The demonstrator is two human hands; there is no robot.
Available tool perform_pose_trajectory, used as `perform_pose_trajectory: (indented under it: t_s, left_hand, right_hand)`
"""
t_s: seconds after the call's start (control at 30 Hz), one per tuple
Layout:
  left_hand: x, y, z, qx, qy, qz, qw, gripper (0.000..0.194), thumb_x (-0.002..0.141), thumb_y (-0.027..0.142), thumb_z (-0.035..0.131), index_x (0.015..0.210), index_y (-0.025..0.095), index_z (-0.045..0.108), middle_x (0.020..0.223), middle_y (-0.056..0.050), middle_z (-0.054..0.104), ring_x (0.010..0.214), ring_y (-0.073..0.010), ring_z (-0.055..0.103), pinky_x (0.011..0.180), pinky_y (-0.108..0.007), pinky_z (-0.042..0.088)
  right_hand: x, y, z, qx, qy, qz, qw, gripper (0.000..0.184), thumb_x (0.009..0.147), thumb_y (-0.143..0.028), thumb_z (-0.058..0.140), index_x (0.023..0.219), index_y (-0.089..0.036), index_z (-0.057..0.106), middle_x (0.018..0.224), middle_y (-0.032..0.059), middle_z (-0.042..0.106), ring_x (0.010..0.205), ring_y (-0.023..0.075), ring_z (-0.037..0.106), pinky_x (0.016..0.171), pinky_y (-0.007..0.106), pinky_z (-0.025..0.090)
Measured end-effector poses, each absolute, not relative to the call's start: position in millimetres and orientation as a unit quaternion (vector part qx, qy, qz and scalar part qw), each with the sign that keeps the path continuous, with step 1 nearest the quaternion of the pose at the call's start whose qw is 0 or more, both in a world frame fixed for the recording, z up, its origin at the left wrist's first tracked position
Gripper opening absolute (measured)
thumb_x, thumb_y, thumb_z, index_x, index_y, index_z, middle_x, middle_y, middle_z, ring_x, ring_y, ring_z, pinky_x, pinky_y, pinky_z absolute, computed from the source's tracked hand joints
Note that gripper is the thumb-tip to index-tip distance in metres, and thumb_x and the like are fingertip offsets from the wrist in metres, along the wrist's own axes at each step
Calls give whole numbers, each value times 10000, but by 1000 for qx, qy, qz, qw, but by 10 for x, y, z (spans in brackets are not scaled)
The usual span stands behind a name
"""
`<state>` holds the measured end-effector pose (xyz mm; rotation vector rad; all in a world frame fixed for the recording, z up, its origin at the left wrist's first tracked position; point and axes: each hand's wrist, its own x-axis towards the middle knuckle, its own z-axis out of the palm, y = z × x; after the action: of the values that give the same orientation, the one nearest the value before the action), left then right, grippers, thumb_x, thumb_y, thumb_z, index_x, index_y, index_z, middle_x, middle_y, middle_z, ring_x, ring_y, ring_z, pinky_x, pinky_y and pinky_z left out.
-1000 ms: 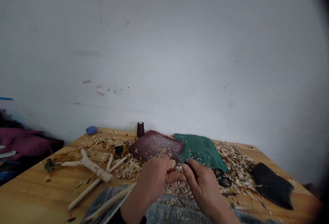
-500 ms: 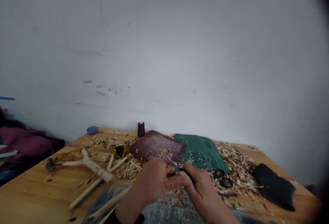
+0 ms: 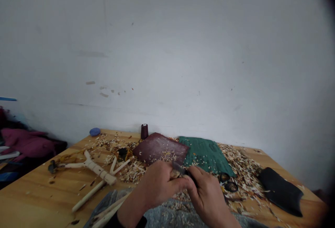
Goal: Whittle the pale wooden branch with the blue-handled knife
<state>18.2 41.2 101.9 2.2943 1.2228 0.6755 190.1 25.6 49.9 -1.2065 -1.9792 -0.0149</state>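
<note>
Head view: your left grip (image 3: 157, 182) is closed around a small piece of wood (image 3: 175, 175), mostly hidden by your fingers, in front of you near the surface's (image 3: 39, 200) close edge. Your right grip (image 3: 209, 196) is clenched on the dark handle of a knife (image 3: 179, 168), whose blade points away and to your left, over the wood; you cannot tell from here whether it touches. Your left thumb reaches across to your right hand. Pale sticks (image 3: 111, 210) show beside your left forearm, above a grey cloth (image 3: 167, 217) strewn with shavings (image 3: 243, 161). Farther left on the surface you have a forked branch (image 3: 95, 170), with a thin twig just beside it. Beyond your hands lie a maroon sheet (image 3: 154, 147) and, touching it on its right, a green sheet (image 3: 209, 151); both carry shavings. A dark spool (image 3: 144, 131) stands upright behind the maroon sheet, near the wall (image 3: 167, 46). Scissors (image 3: 227, 182) lie near your right hand, and a black pad (image 3: 281, 191) sits farther right.
</note>
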Motion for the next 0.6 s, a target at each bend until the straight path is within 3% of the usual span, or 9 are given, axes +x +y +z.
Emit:
perform_pose_trajectory:
  t_s: [0.13, 0.33, 0.6]
  left_hand:
    - [217, 429, 931, 819, 494, 260, 134, 499, 801, 538, 566, 508, 187, 366, 472, 65, 349, 479, -96, 319, 493, -289, 125]
    - [139, 497, 883, 829, 457, 262, 187, 469, 732, 640, 607, 624, 204, 471, 540, 73, 440, 511, -104, 394, 486, -256, 191]
    - [112, 481, 967, 834, 410, 280, 240, 436, 746, 601, 618, 644, 204, 469, 549, 78, 425, 531, -110, 406, 495, -252, 207]
  right_hand:
    - [1907, 293, 466, -507, -762, -67, 397, 371, 975, -460, 325, 751, -228, 507, 652, 15, 568, 570, 177, 552, 515, 258, 294]
    - [1869, 235, 521, -446, -766, 63, 459, 328, 972, -418, 351, 742, -232, 492, 618, -21, 527, 558, 143, 529, 500, 225, 318]
    - [1869, 236, 565, -415, -789, 120, 436, 351, 967, -439, 363, 726, -221, 496, 662, -9, 549, 593, 139, 519, 542, 230, 322]
